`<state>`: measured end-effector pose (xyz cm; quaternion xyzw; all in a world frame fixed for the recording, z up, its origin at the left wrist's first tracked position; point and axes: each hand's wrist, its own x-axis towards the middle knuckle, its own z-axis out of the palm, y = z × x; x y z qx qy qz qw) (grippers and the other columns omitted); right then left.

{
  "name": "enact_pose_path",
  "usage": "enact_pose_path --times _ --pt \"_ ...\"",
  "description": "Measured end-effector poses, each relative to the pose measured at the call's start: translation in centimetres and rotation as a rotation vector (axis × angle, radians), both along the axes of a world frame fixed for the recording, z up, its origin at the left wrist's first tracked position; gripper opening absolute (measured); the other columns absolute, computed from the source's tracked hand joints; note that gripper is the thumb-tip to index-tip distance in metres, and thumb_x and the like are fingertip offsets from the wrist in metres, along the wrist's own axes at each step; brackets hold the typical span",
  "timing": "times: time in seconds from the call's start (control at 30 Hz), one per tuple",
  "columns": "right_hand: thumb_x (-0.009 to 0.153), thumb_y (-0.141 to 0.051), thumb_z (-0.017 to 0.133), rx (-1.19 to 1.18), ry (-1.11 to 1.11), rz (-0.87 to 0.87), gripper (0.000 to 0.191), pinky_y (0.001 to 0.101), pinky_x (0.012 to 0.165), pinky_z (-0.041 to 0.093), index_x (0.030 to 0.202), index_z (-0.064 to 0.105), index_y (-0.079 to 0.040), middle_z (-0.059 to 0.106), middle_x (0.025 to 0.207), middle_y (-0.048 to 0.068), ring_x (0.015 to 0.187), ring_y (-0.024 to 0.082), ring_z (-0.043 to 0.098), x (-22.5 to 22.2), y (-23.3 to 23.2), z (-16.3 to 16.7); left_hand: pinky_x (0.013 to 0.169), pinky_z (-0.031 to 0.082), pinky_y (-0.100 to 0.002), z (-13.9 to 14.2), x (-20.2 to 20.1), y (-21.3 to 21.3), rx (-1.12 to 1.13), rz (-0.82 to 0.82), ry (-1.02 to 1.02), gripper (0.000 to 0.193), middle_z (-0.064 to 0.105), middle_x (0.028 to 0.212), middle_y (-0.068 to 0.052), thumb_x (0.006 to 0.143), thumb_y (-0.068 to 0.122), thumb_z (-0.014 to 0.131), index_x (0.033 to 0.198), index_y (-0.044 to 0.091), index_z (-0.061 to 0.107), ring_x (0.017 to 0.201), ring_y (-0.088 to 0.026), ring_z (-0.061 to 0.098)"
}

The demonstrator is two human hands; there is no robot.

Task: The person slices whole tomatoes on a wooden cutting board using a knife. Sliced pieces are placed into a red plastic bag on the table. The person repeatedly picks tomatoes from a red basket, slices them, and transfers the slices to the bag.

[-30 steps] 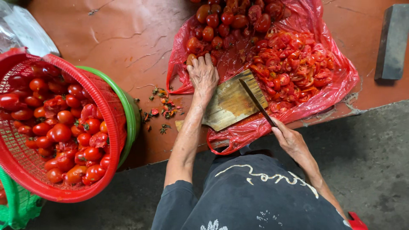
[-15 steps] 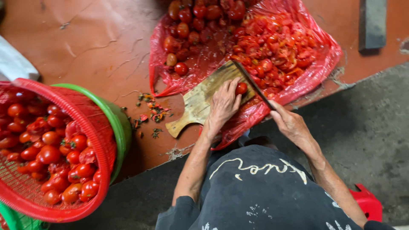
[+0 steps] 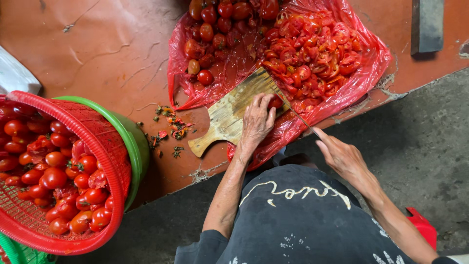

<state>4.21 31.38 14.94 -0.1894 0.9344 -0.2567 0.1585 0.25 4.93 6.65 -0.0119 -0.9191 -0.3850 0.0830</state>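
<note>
Red tomato [image 3: 276, 102] sits on the wooden cutting board [image 3: 234, 115], pinned under the fingertips of the left hand [image 3: 257, 122], which is pressed down on it. The right hand [image 3: 342, 156] is closed around the handle of a knife [image 3: 293, 108], whose thin blade runs up to the tomato at the board's far right edge.

The board lies on a red plastic sheet [image 3: 373, 68] spread on the reddish floor. On the sheet to the right of the board is a large heap of cut tomato pieces [image 3: 315, 54]; on the far side, to the left of that heap, are whole tomatoes [image 3: 210, 29] not yet cut.

Well to the left, a red basket [image 3: 105, 142] set in a green tub [image 3: 134, 144] holds many more whole tomatoes. By the look of it, a good share is chopped, yet much is left. Stem scraps [image 3: 171, 129] litter the floor between.
</note>
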Motion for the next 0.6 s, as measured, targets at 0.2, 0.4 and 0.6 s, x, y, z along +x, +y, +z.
enact_pose_path --times 0.2,0.4,0.6 --pt "0.102 -0.025 0.058 -0.066 0.024 0.035 0.046 0.0481 0.062 0.056 0.147 0.051 -0.019 0.073 0.112 0.017 0.085 0.040 0.071 -5.5 -3.9 -3.6 0.091 0.051 -0.046 0.0 0.3 0.8 0.014 0.053 -0.005 0.039 0.059 0.132 -0.016 0.093 0.016 0.069 0.131 0.015 0.059 0.111 -0.037 0.064" --pt "0.103 -0.022 0.058 -0.132 0.086 0.022 0.047 0.0482 0.067 0.056 0.149 0.050 -0.018 0.072 0.108 0.018 0.087 0.040 0.071 -4.2 -1.4 -2.1 0.089 0.048 -0.045 -0.4 0.0 1.5 -0.030 0.106 0.010 0.042 0.059 0.129 -0.016 0.092 0.017 0.069 0.131 0.012 0.057 0.112 -0.036 0.064" --pt "0.099 -0.024 0.059 0.025 -0.065 0.030 0.050 0.0503 0.059 0.053 0.147 0.049 -0.022 0.067 0.085 0.015 0.069 0.038 0.067 -0.7 1.6 0.3 0.088 0.047 -0.045 -0.6 -0.1 1.5 -0.045 0.098 0.004 0.043 0.059 0.130 -0.016 0.091 0.016 0.069 0.132 0.010 0.057 0.111 -0.035 0.064"
